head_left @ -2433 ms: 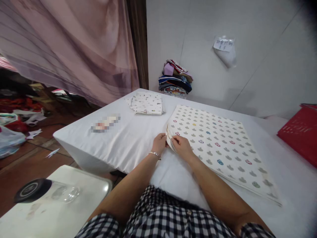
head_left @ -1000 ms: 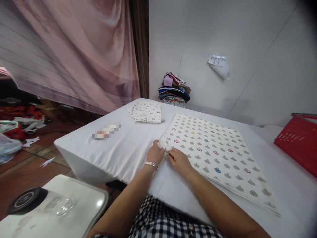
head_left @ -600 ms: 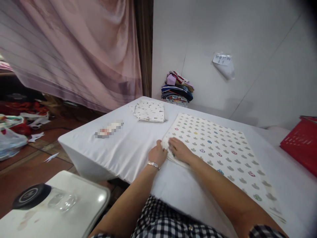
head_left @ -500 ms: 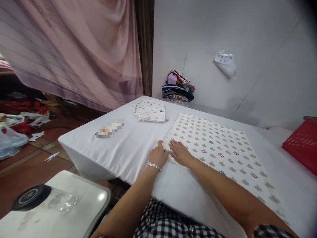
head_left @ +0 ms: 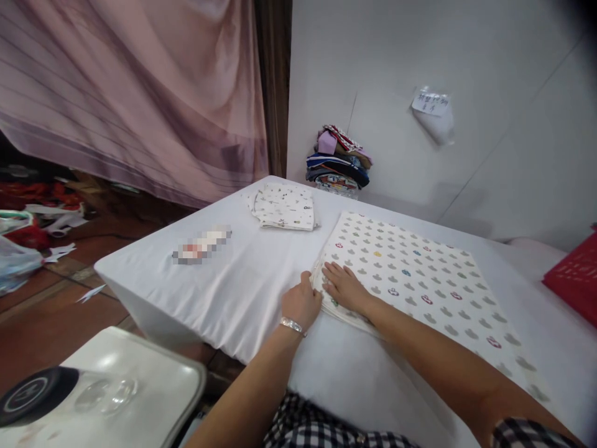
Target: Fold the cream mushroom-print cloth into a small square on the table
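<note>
Near us, a black-capped bottle [head_left: 35, 395] is on a white surface [head_left: 158, 373]. Our left hand [head_left: 301, 303] pinches the near left corner of the printed cloth [head_left: 415, 267], fingers curled closed; our right hand [head_left: 346, 287] lies flat upon it, fingers extended. It covers the counter's [head_left: 233, 280] right part. Farther off are a folded cloth [head_left: 285, 206] and stacked fabrics [head_left: 336, 163].

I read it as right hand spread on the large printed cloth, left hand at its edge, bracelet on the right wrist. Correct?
Not quite: the head view shows the bracelet on the left wrist, not the right. The rest holds: the right hand is spread on the large printed cloth, and the left hand is at its edge.
</note>
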The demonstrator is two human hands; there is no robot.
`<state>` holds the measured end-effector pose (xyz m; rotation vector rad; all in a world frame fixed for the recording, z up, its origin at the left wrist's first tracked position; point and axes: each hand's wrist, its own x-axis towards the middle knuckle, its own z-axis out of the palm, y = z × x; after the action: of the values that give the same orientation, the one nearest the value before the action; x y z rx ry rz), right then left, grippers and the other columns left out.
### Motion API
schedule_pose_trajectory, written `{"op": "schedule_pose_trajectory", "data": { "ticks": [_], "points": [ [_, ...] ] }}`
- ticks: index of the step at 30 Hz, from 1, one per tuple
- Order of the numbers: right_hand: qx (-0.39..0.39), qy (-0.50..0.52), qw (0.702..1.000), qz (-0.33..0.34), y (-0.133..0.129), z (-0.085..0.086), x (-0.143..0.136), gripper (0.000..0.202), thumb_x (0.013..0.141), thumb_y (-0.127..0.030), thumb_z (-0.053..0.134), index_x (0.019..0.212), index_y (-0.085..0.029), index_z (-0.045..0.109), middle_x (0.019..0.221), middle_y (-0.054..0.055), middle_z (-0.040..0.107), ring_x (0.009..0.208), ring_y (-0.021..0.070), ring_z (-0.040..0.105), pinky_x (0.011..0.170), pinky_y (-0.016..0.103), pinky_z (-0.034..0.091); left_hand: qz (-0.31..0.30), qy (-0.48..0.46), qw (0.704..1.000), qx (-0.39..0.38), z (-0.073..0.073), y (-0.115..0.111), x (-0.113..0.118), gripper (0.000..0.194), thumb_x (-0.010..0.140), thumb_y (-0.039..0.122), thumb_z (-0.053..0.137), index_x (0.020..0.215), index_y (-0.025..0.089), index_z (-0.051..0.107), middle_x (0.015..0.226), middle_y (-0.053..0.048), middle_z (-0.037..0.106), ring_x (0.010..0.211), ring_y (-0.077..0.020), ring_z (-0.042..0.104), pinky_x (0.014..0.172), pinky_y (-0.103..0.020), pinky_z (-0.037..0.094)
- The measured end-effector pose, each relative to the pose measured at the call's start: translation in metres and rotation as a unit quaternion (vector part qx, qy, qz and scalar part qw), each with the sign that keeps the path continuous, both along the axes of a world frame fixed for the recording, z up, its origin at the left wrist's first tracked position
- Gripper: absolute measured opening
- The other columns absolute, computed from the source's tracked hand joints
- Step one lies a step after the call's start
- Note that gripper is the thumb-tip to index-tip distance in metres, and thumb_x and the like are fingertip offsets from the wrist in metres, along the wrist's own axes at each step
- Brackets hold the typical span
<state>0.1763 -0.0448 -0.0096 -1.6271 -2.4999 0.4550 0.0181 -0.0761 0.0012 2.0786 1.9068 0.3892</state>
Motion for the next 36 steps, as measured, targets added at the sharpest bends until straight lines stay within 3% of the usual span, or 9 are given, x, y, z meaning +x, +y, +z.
{"op": "schedule_pose_trajectory", "data": {
  "ticks": [4,9,13,17,20,23,29,32,36],
  "points": [
    [0.011,0.004,1.000,-0.025,0.010,0.008,0.001,0.059,0.091,-0.049,0.029,0.140,-0.017,0.032,0.149,0.010,0.021,0.138,0.0233,0.011,0.109,0.045,0.012,-0.009,0.000,1.000,-0.005,0.001,-0.001,0.000,0.040,0.081,0.024,0.040,0.120,0.017,0.039,0.078,-0.010,0.066,0.075,-0.0253,0.064,0.062,-0.031,0.041],
    [0.009,-0.049,0.997,-0.059,0.018,0.001,0.007,0.060,0.091,-0.051,0.027,0.142,-0.018,0.028,0.150,0.007,0.016,0.138,0.0206,0.008,0.110,0.042,0.006,0.000,-0.003,1.000,-0.021,0.004,-0.001,-0.001,0.042,0.080,0.023,0.040,0.121,0.017,0.038,0.078,-0.009,0.066,0.075,-0.0242,0.064,0.062,-0.030,0.039],
    [-0.002,-0.034,0.997,-0.069,0.021,0.003,0.010,0.061,0.091,-0.053,0.024,0.141,-0.019,0.030,0.151,0.007,0.016,0.138,0.0217,0.008,0.109,0.043,0.008,-0.005,0.004,1.000,-0.023,0.005,-0.002,-0.002,0.042,0.080,0.024,0.039,0.121,0.016,0.039,0.079,-0.009,0.067,0.075,-0.0250,0.063,0.060,-0.030,0.038],
    [0.030,-0.052,0.990,-0.125,0.032,0.006,0.031,0.063,0.091,-0.055,0.022,0.143,-0.020,0.024,0.152,0.005,0.010,0.139,0.0231,0.002,0.109,0.045,0.004,-0.005,0.003,0.999,-0.035,0.005,-0.001,-0.004,0.041,0.080,0.024,0.039,0.121,0.016,0.039,0.081,-0.009,0.067,0.075,-0.0247,0.063,0.061,-0.030,0.038],
    [-0.002,-0.080,0.984,-0.161,0.041,0.001,0.047,0.063,0.091,-0.054,0.022,0.143,-0.019,0.023,0.152,0.005,0.011,0.139,0.0237,0.004,0.109,0.047,0.006,-0.003,-0.001,0.999,-0.047,0.006,0.000,-0.005,0.041,0.080,0.023,0.039,0.120,0.016,0.039,0.081,-0.009,0.067,0.075,-0.0240,0.063,0.061,-0.030,0.038],
    [-0.009,-0.081,0.983,-0.164,0.045,-0.004,0.053,0.061,0.091,-0.053,0.023,0.142,-0.021,0.028,0.151,0.006,0.012,0.138,0.0254,0.005,0.108,0.049,0.009,-0.006,-0.001,0.999,-0.040,0.006,0.000,-0.006,0.040,0.080,0.022,0.039,0.120,0.017,0.039,0.080,-0.009,0.067,0.074,-0.0244,0.063,0.061,-0.030,0.039],
    [0.020,-0.078,0.980,-0.179,0.041,-0.007,0.054,0.064,0.090,-0.054,0.021,0.143,-0.019,0.024,0.151,0.007,0.011,0.139,0.0248,0.002,0.109,0.049,0.005,-0.001,-0.002,0.999,-0.039,0.004,0.001,-0.005,0.039,0.080,0.022,0.039,0.119,0.018,0.040,0.079,-0.008,0.066,0.073,-0.0247,0.062,0.060,-0.030,0.037],
    [-0.020,-0.072,0.981,-0.180,0.045,-0.002,0.056,0.064,0.090,-0.055,0.021,0.142,-0.019,0.026,0.151,0.007,0.011,0.138,0.0267,0.005,0.108,0.050,0.008,0.002,0.002,0.999,-0.041,0.005,0.001,-0.006,0.040,0.080,0.022,0.039,0.119,0.017,0.039,0.080,-0.008,0.067,0.072,-0.0238,0.062,0.060,-0.030,0.037],
    [0.032,-0.062,0.981,-0.183,0.060,0.007,0.060,0.067,0.089,-0.058,0.016,0.144,-0.019,0.020,0.152,0.006,0.003,0.139,0.0253,-0.003,0.109,0.048,0.005,-0.001,0.003,0.999,-0.045,0.007,0.001,-0.006,0.040,0.080,0.022,0.037,0.120,0.017,0.039,0.081,-0.008,0.067,0.072,-0.0239,0.062,0.059,-0.030,0.035]
  ]
}}
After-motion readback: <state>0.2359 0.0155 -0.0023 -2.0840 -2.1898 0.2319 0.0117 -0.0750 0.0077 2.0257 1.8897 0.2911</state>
